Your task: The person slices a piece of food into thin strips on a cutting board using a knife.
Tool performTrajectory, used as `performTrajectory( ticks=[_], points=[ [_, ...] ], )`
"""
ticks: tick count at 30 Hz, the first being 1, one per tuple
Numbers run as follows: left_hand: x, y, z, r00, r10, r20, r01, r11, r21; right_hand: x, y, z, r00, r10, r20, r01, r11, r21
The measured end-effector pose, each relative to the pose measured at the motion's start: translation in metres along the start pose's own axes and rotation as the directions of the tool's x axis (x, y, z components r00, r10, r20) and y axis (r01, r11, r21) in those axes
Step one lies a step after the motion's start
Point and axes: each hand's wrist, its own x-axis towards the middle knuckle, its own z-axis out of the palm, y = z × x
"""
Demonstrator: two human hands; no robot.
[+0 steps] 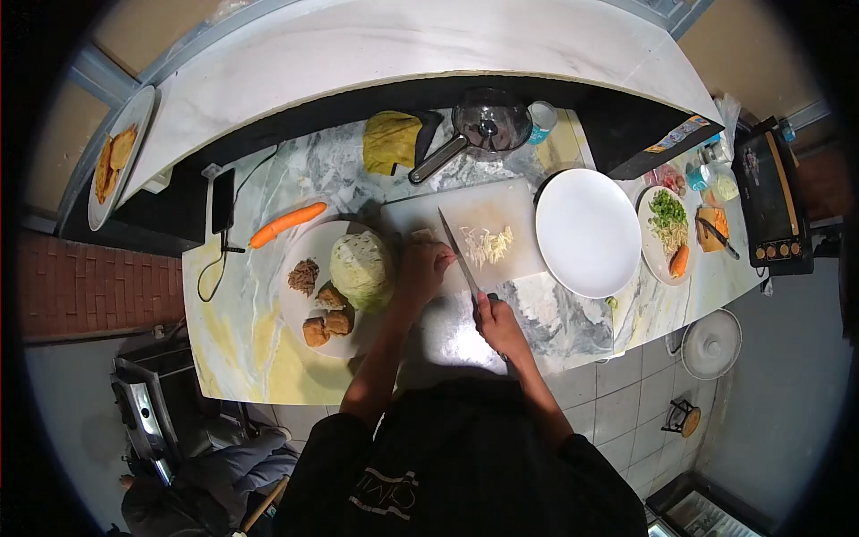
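My right hand (498, 324) is wrapped around the handle of a long kitchen knife (458, 251), its blade slanting across a white cutting board (514, 201). My left hand (426, 267) is closed at the board's left part, fingertips beside the blade; what they hold, if anything, I cannot make out. A small pale brown piece (421, 235) lies just beyond those fingers. Right of the blade is a loose pile of pale, thin-cut strips (486, 244). By my left forearm, a plate (300, 242) carries a cabbage (360, 270), several brown fried chunks (336, 321) and a shredded brown heap (303, 277).
A carrot (288, 224) lies beyond the left plate. Behind the board are a pan (488, 121) and a yellow cloth (391, 141). A white plate (589, 233) overlaps the board's right side. Farther right, another plate (653, 259) holds chopped greens. A person (210, 479) is at lower left.
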Motion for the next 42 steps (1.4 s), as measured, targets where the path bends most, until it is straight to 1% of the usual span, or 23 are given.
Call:
performTrajectory(
  ticks=[2, 5, 7, 10, 14, 16, 17, 20, 22, 23, 25, 29, 31, 35, 38, 40, 41, 42],
  points=[
    [0.001, -0.001, 0.002, 1.000, 0.009, -0.010, -0.009, 1.000, -0.008, 0.001, 0.002, 0.000, 1.000, 0.000, 0.000, 0.000, 1.000, -0.012],
    [0.003, -0.002, 0.005, 0.999, -0.025, -0.026, 0.025, 1.000, -0.018, 0.001, 0.002, 0.001, 1.000, 0.004, -0.004, -0.004, 1.000, 0.024],
    [0.002, -0.005, 0.009, 0.995, -0.015, -0.094, 0.009, 0.998, -0.070, -0.001, -0.003, 0.000, 0.999, -0.018, -0.042, 0.018, 1.000, 0.006],
    [0.002, -0.001, 0.007, 0.994, -0.021, -0.107, 0.012, 0.996, -0.085, 0.001, 0.004, 0.003, 0.998, -0.021, -0.055, 0.022, 1.000, 0.014],
    [0.001, -0.005, 0.006, 0.997, 0.000, -0.079, -0.002, 1.000, -0.024, 0.001, 0.002, 0.001, 1.000, -0.013, -0.029, 0.014, 0.999, 0.034],
    [0.001, -0.005, 0.006, 0.996, 0.001, -0.087, -0.006, 0.999, -0.050, 0.000, -0.002, -0.002, 0.995, 0.096, 0.030, -0.097, 0.995, 0.029],
    [0.000, -0.004, 0.005, 0.996, 0.001, -0.086, -0.005, 0.999, -0.050, 0.000, -0.002, -0.002, 0.995, 0.097, 0.030, -0.098, 0.995, 0.029],
    [-0.002, -0.006, 0.006, 0.996, -0.011, -0.092, 0.004, 0.998, -0.066, 0.000, 0.001, 0.000, 0.997, 0.078, 0.005, -0.078, 0.997, 0.021],
    [-0.003, -0.011, 0.008, 0.997, -0.030, -0.076, 0.025, 0.998, -0.060, 0.001, 0.007, 0.002, 1.000, 0.007, 0.005, -0.008, 0.999, 0.041],
    [-0.003, -0.008, 0.007, 0.997, -0.030, -0.076, 0.026, 0.998, -0.060, 0.001, 0.005, 0.002, 1.000, 0.008, 0.006, -0.008, 0.999, 0.041],
    [-0.004, -0.002, 0.004, 0.997, -0.007, -0.082, 0.008, 1.000, 0.012, -0.001, 0.002, 0.002, 0.998, -0.044, -0.043, 0.042, 0.998, -0.043],
    [-0.003, -0.011, 0.007, 0.998, -0.012, -0.063, 0.013, 1.000, 0.027, -0.004, -0.010, 0.001, 0.995, -0.072, -0.075, 0.066, 0.994, -0.083],
    [-0.004, -0.010, 0.007, 0.995, 0.034, -0.088, -0.032, 0.999, 0.024, -0.006, -0.021, -0.003, 0.999, 0.019, -0.030, -0.021, 0.997, -0.076],
    [-0.004, -0.010, 0.007, 0.994, 0.049, -0.099, -0.046, 0.998, 0.032, -0.008, -0.033, -0.005, 0.999, 0.032, -0.030, -0.035, 0.990, -0.137],
    [-0.005, -0.012, 0.008, 0.997, 0.006, -0.072, -0.008, 1.000, -0.017, -0.008, -0.034, -0.004, 0.999, 0.033, -0.030, -0.038, 0.986, -0.164],
    [-0.006, -0.012, 0.007, 1.000, -0.001, -0.030, 0.002, 0.999, 0.046, -0.008, -0.034, -0.002, 0.996, 0.034, -0.087, -0.051, 0.979, -0.197],
    [-0.006, -0.012, 0.007, 1.000, -0.002, -0.030, 0.004, 0.999, 0.045, -0.008, -0.035, -0.003, 0.996, 0.035, -0.085, -0.051, 0.979, -0.198],
    [-0.008, -0.011, 0.007, 0.997, 0.055, -0.044, -0.049, 0.991, 0.122, -0.008, -0.036, -0.004, 0.997, 0.053, -0.063, -0.064, 0.978, -0.198]
  ],
)
